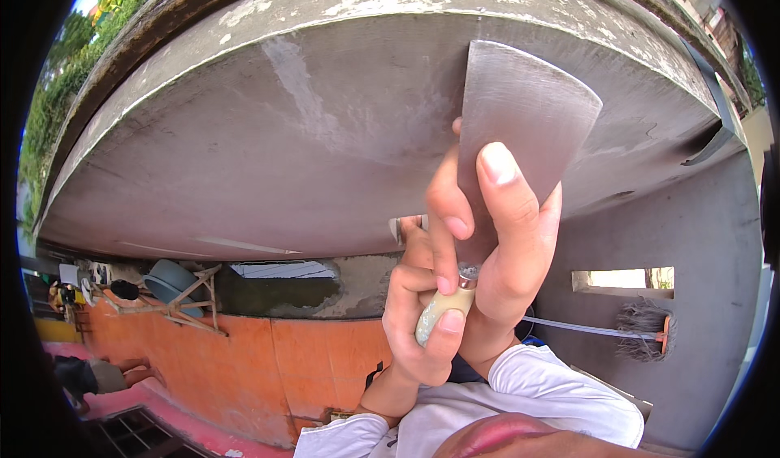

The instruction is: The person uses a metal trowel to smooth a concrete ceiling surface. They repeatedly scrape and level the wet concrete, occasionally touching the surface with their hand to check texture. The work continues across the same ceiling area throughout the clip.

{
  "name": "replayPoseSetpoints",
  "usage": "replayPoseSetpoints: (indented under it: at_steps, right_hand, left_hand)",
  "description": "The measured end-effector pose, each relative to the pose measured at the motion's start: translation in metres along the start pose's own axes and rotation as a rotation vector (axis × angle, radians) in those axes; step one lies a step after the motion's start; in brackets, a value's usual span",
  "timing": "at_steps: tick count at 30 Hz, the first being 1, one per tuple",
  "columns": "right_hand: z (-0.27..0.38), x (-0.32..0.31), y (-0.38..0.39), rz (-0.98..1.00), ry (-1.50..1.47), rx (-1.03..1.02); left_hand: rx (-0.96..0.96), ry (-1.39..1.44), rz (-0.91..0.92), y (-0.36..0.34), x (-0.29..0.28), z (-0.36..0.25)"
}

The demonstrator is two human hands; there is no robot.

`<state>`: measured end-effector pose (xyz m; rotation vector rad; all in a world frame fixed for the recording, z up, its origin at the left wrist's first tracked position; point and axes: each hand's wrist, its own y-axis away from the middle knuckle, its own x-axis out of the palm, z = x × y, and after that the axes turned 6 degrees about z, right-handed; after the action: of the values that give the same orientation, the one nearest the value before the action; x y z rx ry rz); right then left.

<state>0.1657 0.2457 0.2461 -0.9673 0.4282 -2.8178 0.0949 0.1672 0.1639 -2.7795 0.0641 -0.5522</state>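
A putty knife with a wide, flared metal blade (524, 105) is in both my hands, its blade raised in front of the grey plastered surface (203, 125). My left hand (422, 320) is closed round its short, pale, worn handle (447, 304), thumb along the handle. My right hand (508, 222) grips the lower blade, with the thumb flat on the near face and fingers around the edge and behind. The blade hides part of those fingers. I cannot tell whether the blade touches the plaster behind it. A paler smear (305, 92) marks the plaster to the left.
A grey mop (642, 332) stands at the right by a grey wall (699, 239) with a slot opening. Far left, a wooden stand (191, 300) holds a grey basin (172, 279). Orange tiles (244, 369) lie below. Another person (106, 374) is at the lower left.
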Motion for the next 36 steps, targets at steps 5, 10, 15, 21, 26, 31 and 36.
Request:
replayPoseSetpoints:
  at_steps: [5, 10, 15, 21, 26, 31, 36]
  right_hand:
    - [0.010, 0.012, -0.009, -0.007, -0.052, 0.004]
    - [-0.003, 0.004, 0.005, -0.026, -0.001, -0.004]
    - [0.002, 0.014, -0.005, -0.032, -0.018, -0.031]
    - [0.000, 0.003, 0.003, -0.010, 0.007, 0.031]
    - [0.003, 0.002, 0.001, -0.021, 0.020, 0.029]
    - [0.001, 0.014, -0.006, -0.039, 0.018, -0.031]
    - [-0.013, -0.008, 0.000, 0.031, 0.010, -0.118]
  left_hand:
    - [0.005, -0.017, 0.018, -0.007, 0.001, -0.015]
    - [-0.028, 0.036, -0.016, 0.003, -0.001, -0.003]
    - [-0.033, 0.020, -0.007, -0.006, 0.000, -0.009]
    - [0.047, -0.240, -0.022, -0.002, 0.003, 0.006]
    - [0.049, -0.156, 0.006, -0.001, 0.006, 0.007]
    - [0.051, 0.045, -0.040, -0.016, 0.001, -0.004]
    - [0.175, -0.179, 0.059, -0.018, -0.013, 0.019]
